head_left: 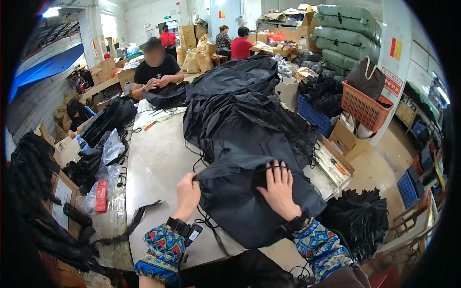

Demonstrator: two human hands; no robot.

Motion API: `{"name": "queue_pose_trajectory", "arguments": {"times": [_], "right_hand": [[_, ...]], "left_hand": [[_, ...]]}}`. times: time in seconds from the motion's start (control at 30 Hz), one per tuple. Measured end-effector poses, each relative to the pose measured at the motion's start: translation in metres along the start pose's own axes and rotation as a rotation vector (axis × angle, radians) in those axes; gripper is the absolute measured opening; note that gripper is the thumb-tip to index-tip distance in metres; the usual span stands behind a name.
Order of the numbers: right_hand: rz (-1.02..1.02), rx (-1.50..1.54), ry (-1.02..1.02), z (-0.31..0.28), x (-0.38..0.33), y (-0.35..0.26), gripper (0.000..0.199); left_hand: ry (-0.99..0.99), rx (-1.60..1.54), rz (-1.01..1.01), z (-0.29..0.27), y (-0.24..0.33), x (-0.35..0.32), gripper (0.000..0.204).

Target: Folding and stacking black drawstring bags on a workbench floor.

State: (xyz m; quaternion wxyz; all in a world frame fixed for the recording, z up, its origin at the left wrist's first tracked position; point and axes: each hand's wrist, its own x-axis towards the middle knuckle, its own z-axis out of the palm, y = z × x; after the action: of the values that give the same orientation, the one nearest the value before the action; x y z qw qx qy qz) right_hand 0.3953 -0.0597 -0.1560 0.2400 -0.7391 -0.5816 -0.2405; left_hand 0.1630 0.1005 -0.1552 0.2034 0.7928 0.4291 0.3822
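1. Your left hand [188, 188] pinches the edge of the black fabric [240, 201], fingers closed on it.
2. Your right hand [278, 188] lies flat on that fabric, fingers spread, gripping nothing.
3. It rests on the table [156, 163] before you; judging by the tall black pile [245, 110] behind, much remains unhandled.

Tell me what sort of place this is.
Probably a small factory or workshop that handles black fabric goods. A big heap of black fabric covers the long worktable, stacked cardboard boxes and bulging green sacks line the back, and other people sit working nearby.
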Motion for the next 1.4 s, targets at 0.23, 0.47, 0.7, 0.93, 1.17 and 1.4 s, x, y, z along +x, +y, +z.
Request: {"name": "queue_pose_trajectory", "arguments": {"times": [0.23, 0.47, 0.7, 0.93, 1.17, 1.4], "right_hand": [[-0.167, 0.259, 0.277, -0.045, 0.032, -0.028, 0.073], [-0.173, 1.003, -0.015, -0.020, 0.045, -0.083, 0.019], [-0.375, 0.614, 0.077, -0.003, 0.049, -0.164, 0.031], [-0.617, 0.537, -0.746, 0.051, -0.003, -0.217, 0.075], [-0.486, 0.525, -0.681, 0.088, 0.007, -0.189, 0.082], [-0.781, 0.682, -0.619, 0.107, 0.027, -0.236, 0.075]], "left_hand": [[-0.002, -0.250, -0.092, -0.083, 0.036, -0.025, 0.037], [-0.071, 0.114, 0.052, -0.153, 0.014, -0.045, 0.037], [0.059, 0.103, -0.281, -0.150, -0.084, -0.080, 0.019], [-0.120, 0.400, -0.178, -0.136, -0.080, -0.099, 0.017], [-0.230, -0.321, -0.744, -0.247, -0.109, -0.182, 0.012], [-0.261, -1.545, -0.210, -0.294, 0.033, -0.215, 0.017]]}}
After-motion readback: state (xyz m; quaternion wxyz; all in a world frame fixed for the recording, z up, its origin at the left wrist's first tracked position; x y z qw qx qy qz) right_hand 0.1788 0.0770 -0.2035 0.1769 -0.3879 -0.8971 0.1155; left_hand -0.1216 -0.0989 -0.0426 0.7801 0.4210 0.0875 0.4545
